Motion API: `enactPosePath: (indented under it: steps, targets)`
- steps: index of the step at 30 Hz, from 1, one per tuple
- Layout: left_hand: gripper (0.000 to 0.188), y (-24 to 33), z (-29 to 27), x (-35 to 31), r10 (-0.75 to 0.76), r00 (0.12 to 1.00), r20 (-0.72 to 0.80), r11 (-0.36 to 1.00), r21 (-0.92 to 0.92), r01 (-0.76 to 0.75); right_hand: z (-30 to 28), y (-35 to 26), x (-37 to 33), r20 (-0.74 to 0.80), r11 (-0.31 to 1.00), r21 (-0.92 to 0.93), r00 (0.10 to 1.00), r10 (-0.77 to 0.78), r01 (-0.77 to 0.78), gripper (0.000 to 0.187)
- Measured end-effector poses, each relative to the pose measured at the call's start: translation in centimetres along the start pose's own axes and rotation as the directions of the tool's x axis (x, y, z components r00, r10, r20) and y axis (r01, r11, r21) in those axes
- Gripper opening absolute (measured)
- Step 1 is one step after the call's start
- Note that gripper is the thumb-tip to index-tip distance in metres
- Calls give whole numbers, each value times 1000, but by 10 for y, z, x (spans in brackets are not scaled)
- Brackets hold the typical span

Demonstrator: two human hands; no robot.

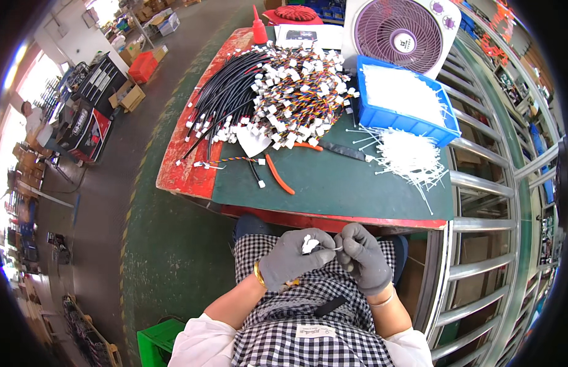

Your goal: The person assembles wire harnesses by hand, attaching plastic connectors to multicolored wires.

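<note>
Both my hands wear grey gloves and meet above my lap, just in front of the table's near edge. My left hand [296, 258] is closed round a white plastic connector [309, 244]; any wire on it is hidden in the glove. Beside it my right hand [365, 258] pinches a thin pale strip [336, 248] that runs between the two hands and looks like a cable tie. On the table lie a large heap of wire harnesses [302, 92] with white connectors and twisted coloured wires, black cables [226, 82], and a loose pile of white cable ties [409, 156].
A blue bin [412, 125] of white cable ties stands at the right, before a fan [400, 40]. Orange-handled pliers [279, 174] lie near the table's front. A red bottle [259, 29] is at the back. A metal roller conveyor [479, 223] runs along the right side.
</note>
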State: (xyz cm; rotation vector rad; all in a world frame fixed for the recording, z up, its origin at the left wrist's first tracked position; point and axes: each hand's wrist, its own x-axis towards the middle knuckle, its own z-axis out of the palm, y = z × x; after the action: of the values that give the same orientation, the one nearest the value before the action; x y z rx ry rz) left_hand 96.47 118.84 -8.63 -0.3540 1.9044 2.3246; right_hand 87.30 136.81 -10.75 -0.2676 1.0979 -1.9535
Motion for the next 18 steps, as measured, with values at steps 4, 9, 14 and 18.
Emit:
enactPosePath:
  steps: [4,9,14,18]
  targets:
    - [14,3,-13,-7,66,998,3,998,-11,-66,8,-10,-4,132,960,252,987,90,-122,23]
    - [18,36,-33,-14,-63,997,45,992,-110,67,16,-16,-14,237,907,377,966,99,-185,26]
    - [21,64,-59,-7,358,929,96,702,628,-335,28,-35,3,164,996,77,986,30,-43,25]
    - [26,94,-64,11,562,799,212,175,914,-366,10,-44,14,52,985,-172,999,-8,17,15]
